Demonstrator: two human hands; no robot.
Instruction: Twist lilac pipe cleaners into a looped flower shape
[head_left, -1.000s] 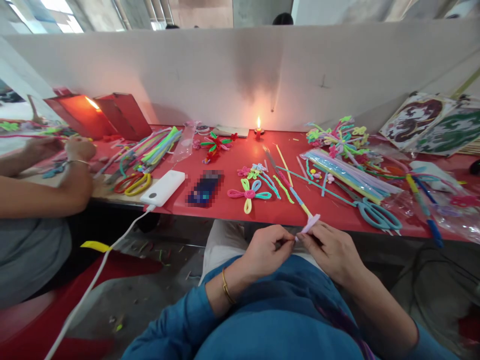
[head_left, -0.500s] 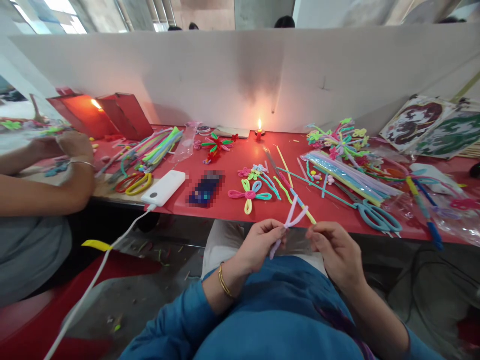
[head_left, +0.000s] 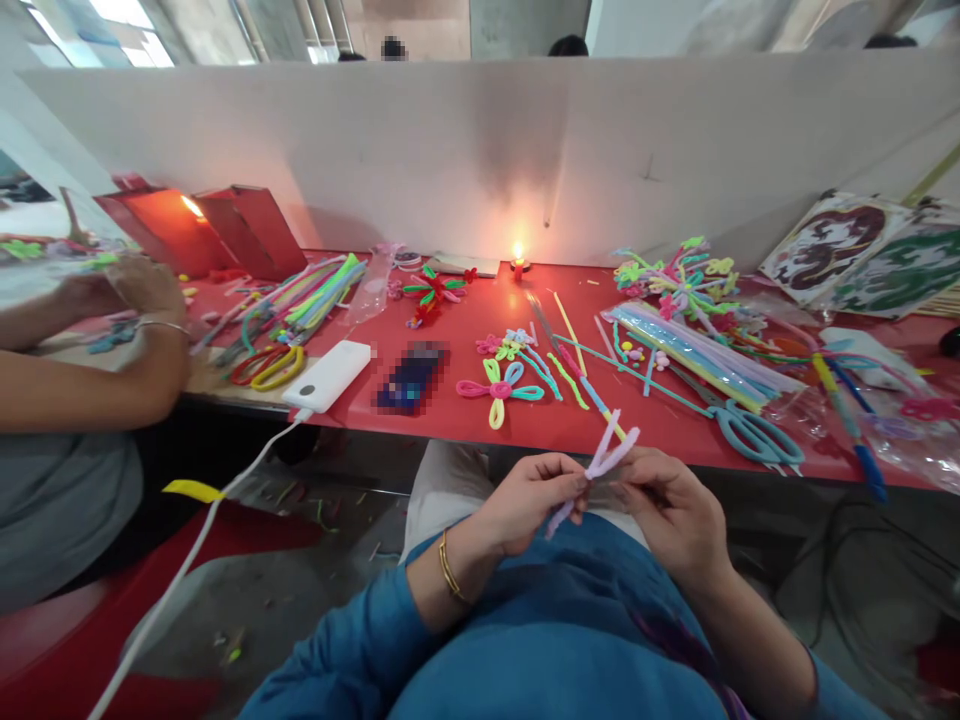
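My left hand (head_left: 536,500) pinches a lilac pipe cleaner (head_left: 606,455) near its middle, just past the table's front edge. Two arms of it spread upward in a V, and a shorter tail hangs below the fingers. Close by on the right, my right hand (head_left: 675,510) has thumb and fingers closed in a pinch beside the V. What lies between those fingertips, if anything, is hidden. Behind the V lies a slim rod with a pink, blue and yellow handle (head_left: 596,397). A pipe-cleaner flower (head_left: 499,392) with looped petals rests on the red table (head_left: 420,425).
A lit candle (head_left: 518,262) stands by the partition. Blue-handled scissors (head_left: 757,432) and bagged pipe cleaners (head_left: 697,355) lie right. Leftward are a phone (head_left: 410,378), a white power bank (head_left: 330,377) with cable, yellow-and-red-handled scissors (head_left: 277,368) and a co-worker's arm (head_left: 97,380).
My left hand has shifted slightly right and down with the lilac pipe cleaner, bringing its V beside my right fingers. The V looks narrower. My right hand has barely moved.
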